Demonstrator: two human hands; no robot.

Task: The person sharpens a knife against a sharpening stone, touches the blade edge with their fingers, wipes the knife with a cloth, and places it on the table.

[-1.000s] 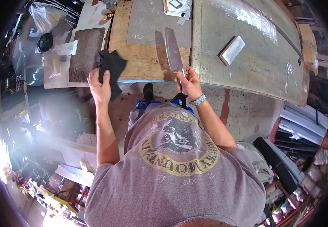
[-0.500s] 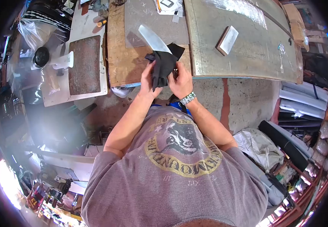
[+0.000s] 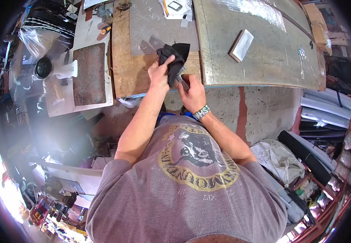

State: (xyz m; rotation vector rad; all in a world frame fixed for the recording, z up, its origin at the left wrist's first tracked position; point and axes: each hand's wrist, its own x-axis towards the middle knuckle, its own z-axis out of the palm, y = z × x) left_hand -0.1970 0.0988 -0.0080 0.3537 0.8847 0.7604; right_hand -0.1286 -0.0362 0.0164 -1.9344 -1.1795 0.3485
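Note:
A black cloth (image 3: 178, 54) is wrapped round a broad metal knife blade (image 3: 156, 42), whose far end sticks out past the cloth. My left hand (image 3: 158, 75) is closed on the cloth, thumb on top, with the blade inside. Lower down, my right hand (image 3: 193, 92) pinches the near end of the knife, where a little grey metal shows between the fingers. The handle, if there is one, is hidden by that hand. Both hands are just over the front edge of the wooden bench board (image 3: 123, 69).
To the right, a sharpening stone on a dark base (image 3: 241, 45) lies on a metal-topped table (image 3: 272, 69). A rusty plate (image 3: 89, 73), a white bottle (image 3: 66, 69) and an orange-and-black tool (image 3: 105, 30) are on the left. Papers (image 3: 174, 9) lie at the back.
The cloth has moved up along the blade, so less of the far end shows. My left hand has shifted its grip higher, and my right hand has gone to the near end.

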